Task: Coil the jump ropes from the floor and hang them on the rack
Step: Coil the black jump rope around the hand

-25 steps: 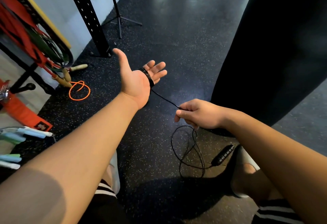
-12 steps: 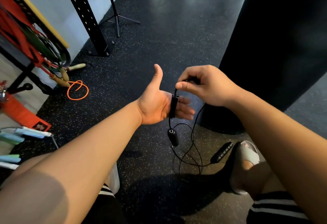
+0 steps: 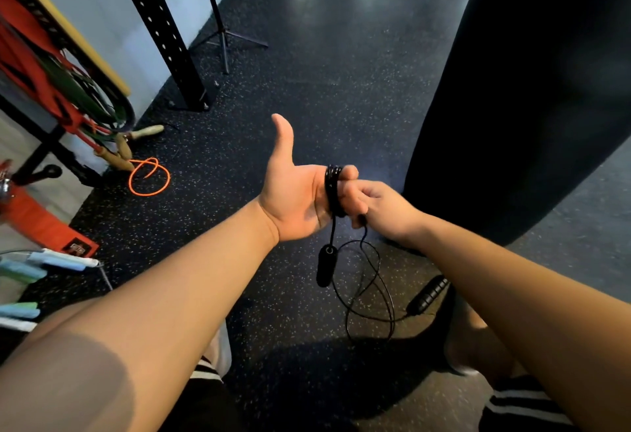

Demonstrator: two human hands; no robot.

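Note:
A thin black jump rope [image 3: 334, 189] is wound in several turns around the straight fingers of my left hand [image 3: 296, 192], whose thumb points up. One black handle [image 3: 326, 266] dangles just below that hand. My right hand [image 3: 379, 208] sits right beside the coil and pinches the rope below my left fingertips. Loose cord [image 3: 370, 295] loops down to the floor, ending at the second black handle [image 3: 428, 295] by my right foot. An orange jump rope [image 3: 149, 177] with wooden handles lies on the floor at the left, beside the red rack [image 3: 41, 73].
A black punching bag [image 3: 532, 83] hangs close on the right. A perforated black upright [image 3: 164, 32] and a tripod stand [image 3: 223, 38] are ahead left. Light blue and green handles [image 3: 51, 260] lie at the left edge. The floor is dark speckled rubber.
My right hand came up from the floor side, passed over my left fingers with the rope and dropped to their far side, adding a turn. My left hand turned thumb-up.

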